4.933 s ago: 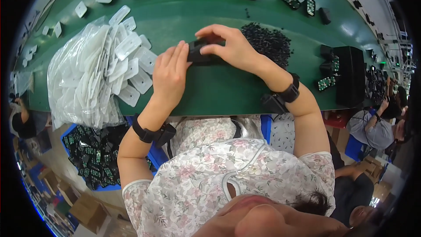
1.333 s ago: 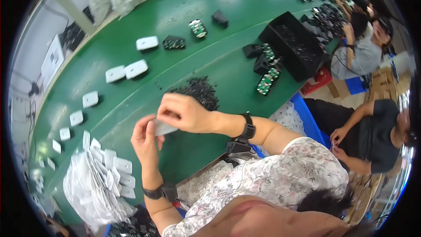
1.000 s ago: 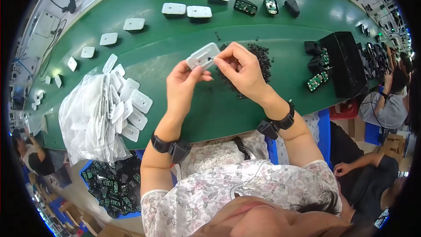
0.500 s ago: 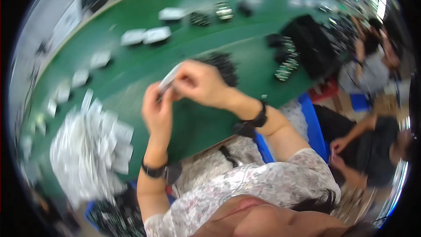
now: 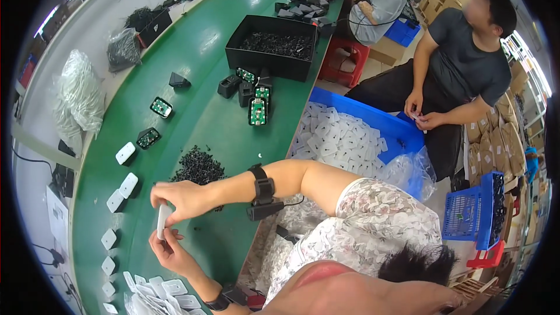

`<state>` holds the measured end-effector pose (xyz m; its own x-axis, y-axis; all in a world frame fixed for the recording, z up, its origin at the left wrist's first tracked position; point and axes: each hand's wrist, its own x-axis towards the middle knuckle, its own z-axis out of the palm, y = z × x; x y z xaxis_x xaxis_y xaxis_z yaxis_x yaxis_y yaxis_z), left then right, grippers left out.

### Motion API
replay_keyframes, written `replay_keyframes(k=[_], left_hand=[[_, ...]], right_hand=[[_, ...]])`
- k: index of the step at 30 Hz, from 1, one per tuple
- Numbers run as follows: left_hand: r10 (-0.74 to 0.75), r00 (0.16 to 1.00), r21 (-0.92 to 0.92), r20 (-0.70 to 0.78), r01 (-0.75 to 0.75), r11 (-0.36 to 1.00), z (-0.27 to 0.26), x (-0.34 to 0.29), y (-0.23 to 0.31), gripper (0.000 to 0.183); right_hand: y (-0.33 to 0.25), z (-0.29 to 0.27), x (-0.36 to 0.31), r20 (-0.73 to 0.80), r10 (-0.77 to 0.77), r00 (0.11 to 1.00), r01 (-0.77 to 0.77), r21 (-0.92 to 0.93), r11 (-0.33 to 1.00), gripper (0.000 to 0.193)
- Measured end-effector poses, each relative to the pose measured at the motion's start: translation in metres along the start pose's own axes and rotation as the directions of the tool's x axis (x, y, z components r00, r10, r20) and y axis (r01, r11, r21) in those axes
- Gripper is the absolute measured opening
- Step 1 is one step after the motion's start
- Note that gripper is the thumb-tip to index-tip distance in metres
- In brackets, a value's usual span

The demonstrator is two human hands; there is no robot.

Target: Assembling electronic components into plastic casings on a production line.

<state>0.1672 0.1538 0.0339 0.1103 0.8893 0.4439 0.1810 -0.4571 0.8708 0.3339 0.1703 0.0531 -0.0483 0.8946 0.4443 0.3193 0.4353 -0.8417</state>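
The small white flat plastic cover [image 5: 161, 221] is seen nearly edge-on; its face and any detail are not discernible, and fingers hide its top and bottom ends. The right hand [image 5: 184, 198] pinches its upper end; the left hand [image 5: 172, 252] grasps its lower end. It is held above the green conveyor table [image 5: 198, 111], near the pile of small black parts [image 5: 199, 168].

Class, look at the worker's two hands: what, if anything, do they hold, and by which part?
Both hands pinch one small white flat piece: the right hand at its upper end, the left hand at its lower end.
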Motion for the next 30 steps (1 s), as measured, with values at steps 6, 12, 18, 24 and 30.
replay_keyframes(k=[6,12,18,24,30], left_hand=[[-0.202,0.971,-0.222,0.125,0.226,0.948,0.008,0.0,0.022,0.015],[-0.331,0.939,-0.285,0.094,0.344,0.895,-0.011,0.002,0.028,0.017],[-0.408,0.895,-0.328,0.18,0.446,0.833,-0.015,0.006,0.016,0.021],[-0.46,0.885,-0.555,0.071,0.418,0.719,-0.035,0.006,-0.01,0.02],[-0.448,0.889,-0.015,-0.09,0.449,0.893,-0.053,0.006,-0.048,0.012]], right_hand=[[-0.004,-0.023,0.0,0.26,0.143,0.955,-0.133,-0.055,0.99,0.036],[-0.017,0.0,-0.006,0.19,0.137,0.972,-0.149,0.049,0.988,0.031],[-0.008,-0.003,-0.003,0.23,0.218,0.948,-0.247,0.105,0.963,0.028],[-0.007,0.018,0.014,0.504,0.414,0.758,-0.59,0.257,0.766,0.025],[0.066,-0.007,0.115,0.072,-0.169,0.983,0.162,-0.774,0.613,0.046]])
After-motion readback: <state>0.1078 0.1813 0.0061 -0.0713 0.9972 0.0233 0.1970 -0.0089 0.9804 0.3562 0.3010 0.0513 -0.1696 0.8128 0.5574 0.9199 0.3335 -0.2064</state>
